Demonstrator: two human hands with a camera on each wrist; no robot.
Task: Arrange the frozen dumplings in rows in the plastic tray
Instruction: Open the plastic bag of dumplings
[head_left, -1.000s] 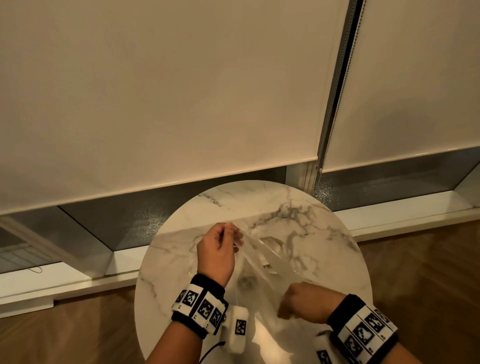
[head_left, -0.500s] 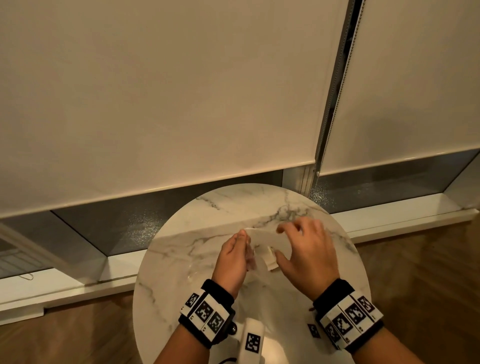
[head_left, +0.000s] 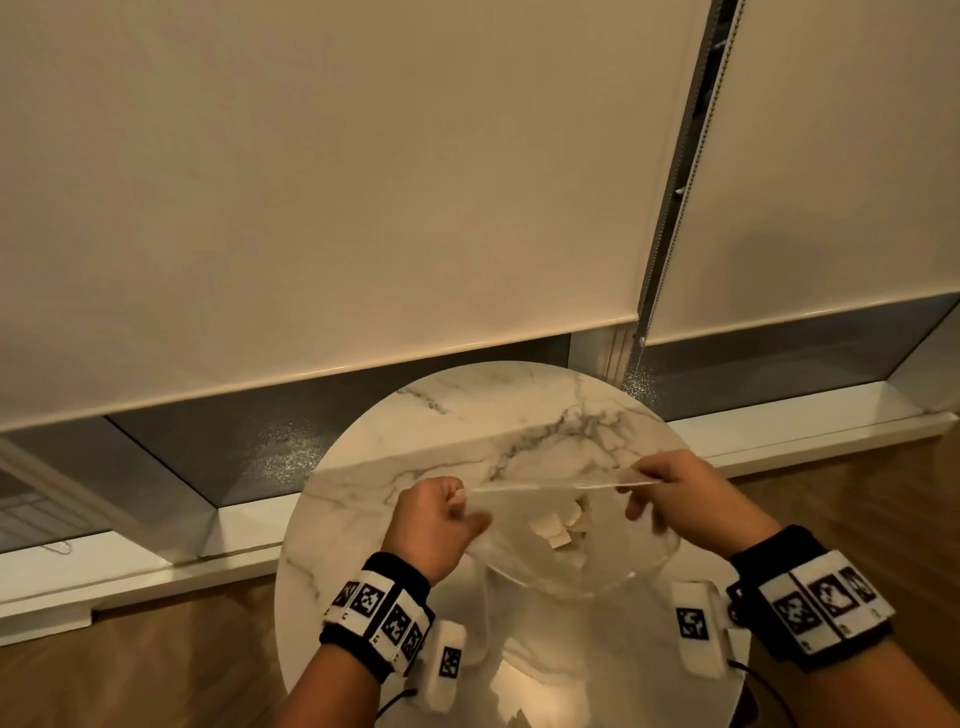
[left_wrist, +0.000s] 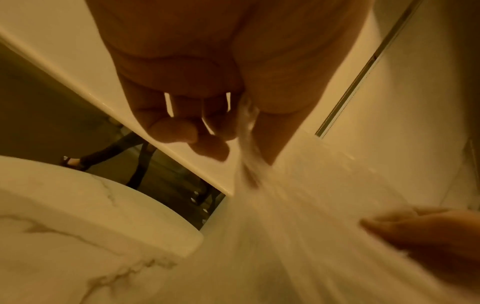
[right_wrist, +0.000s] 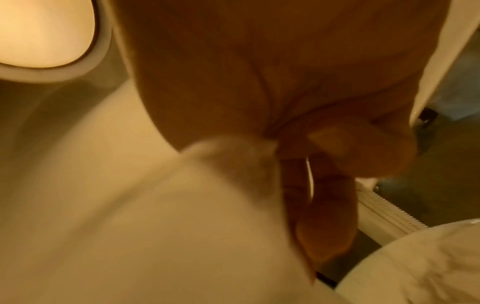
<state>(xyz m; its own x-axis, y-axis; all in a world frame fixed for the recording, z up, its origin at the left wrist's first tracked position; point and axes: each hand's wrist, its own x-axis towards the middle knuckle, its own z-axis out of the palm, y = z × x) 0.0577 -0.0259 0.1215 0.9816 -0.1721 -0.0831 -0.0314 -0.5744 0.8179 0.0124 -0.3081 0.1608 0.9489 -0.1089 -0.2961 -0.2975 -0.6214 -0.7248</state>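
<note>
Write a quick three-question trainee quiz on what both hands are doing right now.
1. True or false: both the left hand and the right hand pinch the clear plastic bag.
2. Where are the dumplings? A) inside the bag B) loose on the marble table C) in rows in a tray
3. Fill in: the bag's top edge is stretched ___ the two hands.

Key: 1 true; 2 A; 3 between.

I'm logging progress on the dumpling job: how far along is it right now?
Early. Done: nothing visibly arranged; no tray can be made out. In hand: the left hand and right hand pinch the clear plastic bag, stretching it over the marble table, dumplings inside. Left: emptying, lining up rows.
</note>
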